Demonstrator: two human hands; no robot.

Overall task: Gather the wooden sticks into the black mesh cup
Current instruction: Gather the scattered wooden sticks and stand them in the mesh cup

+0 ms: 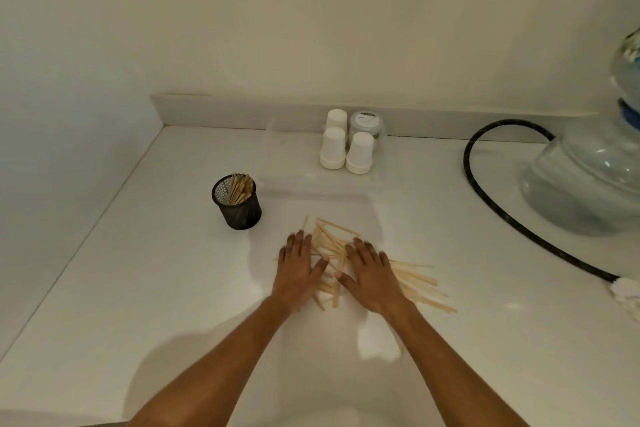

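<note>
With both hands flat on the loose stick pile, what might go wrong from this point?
1. The wooden sticks fan out past the right hand toward the right; a sweep inward may leave those behind.
2. The black mesh cup already holds a bundle leaning to one side; pushing a handful in could tip it or spill sticks.
3. The left hand lies flat with straight fingers, so crossed sticks may scatter rather than bunch.

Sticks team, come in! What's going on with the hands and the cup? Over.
Left hand and right hand flat on loose sticks, gripping none. Cup upright, partly filled. Nothing between pile and cup.
</note>
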